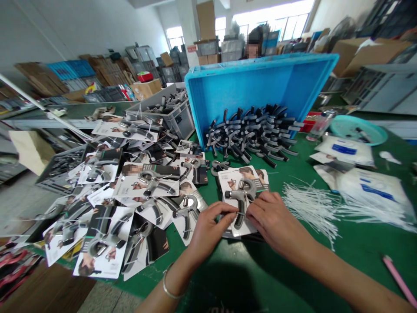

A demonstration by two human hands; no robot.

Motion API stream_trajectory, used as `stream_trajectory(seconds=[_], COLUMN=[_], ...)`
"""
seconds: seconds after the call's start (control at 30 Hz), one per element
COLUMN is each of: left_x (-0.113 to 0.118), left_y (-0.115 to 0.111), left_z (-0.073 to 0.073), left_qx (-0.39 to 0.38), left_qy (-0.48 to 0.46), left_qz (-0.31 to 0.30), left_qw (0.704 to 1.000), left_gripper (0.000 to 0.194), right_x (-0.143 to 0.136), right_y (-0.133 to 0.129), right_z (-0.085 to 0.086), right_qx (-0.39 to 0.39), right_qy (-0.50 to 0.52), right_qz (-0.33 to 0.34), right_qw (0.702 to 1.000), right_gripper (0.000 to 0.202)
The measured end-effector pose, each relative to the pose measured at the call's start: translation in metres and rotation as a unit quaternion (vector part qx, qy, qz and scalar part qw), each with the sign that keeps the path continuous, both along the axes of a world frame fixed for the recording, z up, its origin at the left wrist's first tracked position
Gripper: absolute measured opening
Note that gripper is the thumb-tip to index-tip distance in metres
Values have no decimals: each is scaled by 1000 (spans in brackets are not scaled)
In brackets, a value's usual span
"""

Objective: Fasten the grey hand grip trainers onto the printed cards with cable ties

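Note:
A grey and black hand grip strengthener (241,202) lies on a printed card (224,178) on top of a small stack of cards in front of me. My left hand (211,224) pinches a thin white cable tie (240,213) at the grip's lower handle. From the other side, my right hand (269,217) has its fingers pressed together at the same tie; its fingertips are partly hidden. Loose white cable ties (311,208) lie in a spread pile right of my right hand. Carded hand grips (106,237) are heaped to the left.
A blue crate (260,61) tipped toward me holds many loose hand grips (250,130). Behind the heap stands a grey bin (182,117) of grips. Plastic bags (374,187), a turquoise tray (358,124) and a pink pen-like stick (397,278) lie rightward. A person (254,41) is behind the crate.

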State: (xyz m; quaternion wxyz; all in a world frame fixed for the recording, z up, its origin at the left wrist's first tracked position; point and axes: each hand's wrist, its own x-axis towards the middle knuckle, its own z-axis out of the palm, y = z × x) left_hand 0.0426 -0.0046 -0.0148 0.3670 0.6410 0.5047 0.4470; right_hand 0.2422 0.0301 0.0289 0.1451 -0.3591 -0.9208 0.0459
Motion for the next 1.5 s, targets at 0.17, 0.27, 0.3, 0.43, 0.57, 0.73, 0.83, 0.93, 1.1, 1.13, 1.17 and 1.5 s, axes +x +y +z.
stream_trajectory(seconds=[0.17, 0.27, 0.3, 0.43, 0.57, 0.73, 0.83, 0.93, 1.1, 1.13, 1.17, 1.5], left_x=[1, 3, 3, 0, -3, 2, 4, 2, -1, 0, 2, 12], left_y=[1, 2, 2, 0, -1, -3, -6, -9, -13, -14, -16, -18], left_z=[2, 5, 6, 6, 5, 13, 17, 18, 16, 14, 10, -39], left_qx=[15, 27, 28, -6, -41, 70, 99, 133, 169, 160, 147, 96], left_qy=[32, 56, 63, 44, 24, 160, 185, 206, 154, 141, 135, 154], left_qz=[-7, -21, -26, -20, -8, -9, -36, -29, 41, 50, 58, 123], left_qw=[999, 998, 997, 999, 999, 985, 977, 969, 973, 976, 978, 976], left_gripper=[12, 11, 11, 12, 13, 9, 11, 11, 8, 9, 9, 38], right_x=[1, -1, -1, -1, 0, -3, -5, -5, 0, 0, -1, -9], right_y=[-2, -2, -1, 2, 5, 5, 4, 4, 6, 7, 7, 17], right_z=[1, 2, 1, -3, -8, -6, -4, -3, -9, -11, -13, -23], right_qx=[2, -4, -8, -42, -70, -70, -71, -76, -90, -96, -101, -207], right_qy=[4, 21, 30, 66, 102, 109, 104, 107, 131, 144, 157, 250], right_qz=[4, 17, 21, 21, 6, 12, 21, 25, 20, 17, 14, 95], right_qw=[1000, 1000, 999, 997, 992, 991, 992, 991, 987, 985, 982, 941], right_gripper=[17, 19, 20, 20, 15, 15, 16, 14, 13, 12, 10, 9])
